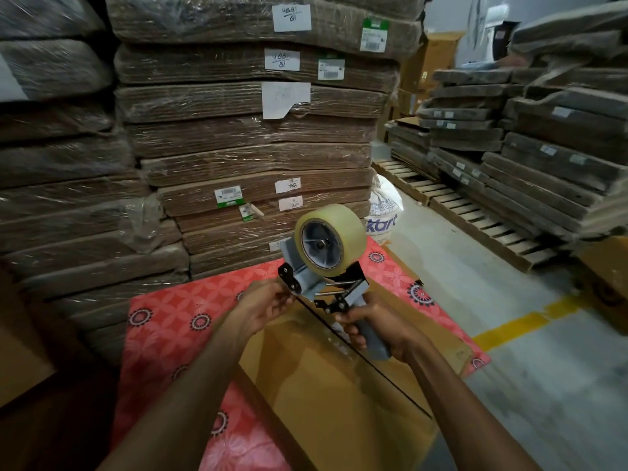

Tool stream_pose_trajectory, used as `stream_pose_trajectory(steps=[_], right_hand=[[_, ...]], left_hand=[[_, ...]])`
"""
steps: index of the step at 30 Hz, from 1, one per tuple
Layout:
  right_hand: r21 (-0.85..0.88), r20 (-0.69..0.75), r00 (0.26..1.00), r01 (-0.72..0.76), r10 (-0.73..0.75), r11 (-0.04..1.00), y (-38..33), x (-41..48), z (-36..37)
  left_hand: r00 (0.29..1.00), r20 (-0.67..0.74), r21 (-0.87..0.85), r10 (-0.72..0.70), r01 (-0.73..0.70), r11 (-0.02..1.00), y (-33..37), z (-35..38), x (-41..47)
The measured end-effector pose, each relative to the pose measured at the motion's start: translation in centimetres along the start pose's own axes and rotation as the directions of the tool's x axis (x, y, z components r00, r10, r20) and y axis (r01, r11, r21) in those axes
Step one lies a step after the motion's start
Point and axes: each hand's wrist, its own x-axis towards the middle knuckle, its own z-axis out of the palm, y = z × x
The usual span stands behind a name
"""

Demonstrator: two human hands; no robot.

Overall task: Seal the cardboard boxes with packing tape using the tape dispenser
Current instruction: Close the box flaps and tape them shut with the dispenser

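Head view, right hand: clenched around the grey handle of the tape dispenser, centre of frame.
Left hand: fingertips pinching the dispenser's front end.
Tape roll: clear, mounted on top.
Cardboard box: below both hands, lower centre, on a pink patterned mat.
Wrapped cardboard stacks: behind, filling the upper frame.

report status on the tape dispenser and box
Right hand grips tape dispenser handle. Left hand pinches its front end. Cardboard box beneath, seam visible. Nothing in between.
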Motion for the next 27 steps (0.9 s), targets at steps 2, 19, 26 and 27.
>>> stream_pose_trajectory(steps=[2, 19, 26, 27], right_hand=[[-0.057, -0.049, 0.999, -0.017, 0.014, 0.998, 0.8, -0.3, 0.6], [-0.170, -0.312, 0.944, -0.164, 0.105, 0.972, 4.4, 0.2, 0.2], [-0.151, -0.311, 0.935, -0.226, 0.170, 0.963, 5.0, 2.1, 0.2], [-0.136, -0.315, 0.932, -0.232, 0.180, 0.963, 5.1, 2.4, 0.1]], left_hand=[[0.996, -0.078, 0.132, 0.050, -0.039, 0.990, 0.3, -0.2, 0.7], [0.923, -0.244, 0.649, 0.296, -0.071, 0.757, 3.1, -3.0, 9.3], [0.925, -0.214, 0.614, 0.315, -0.123, 0.780, 1.9, -3.8, 11.1], [0.918, -0.219, 0.639, 0.330, -0.121, 0.759, 1.6, -4.1, 11.6]])
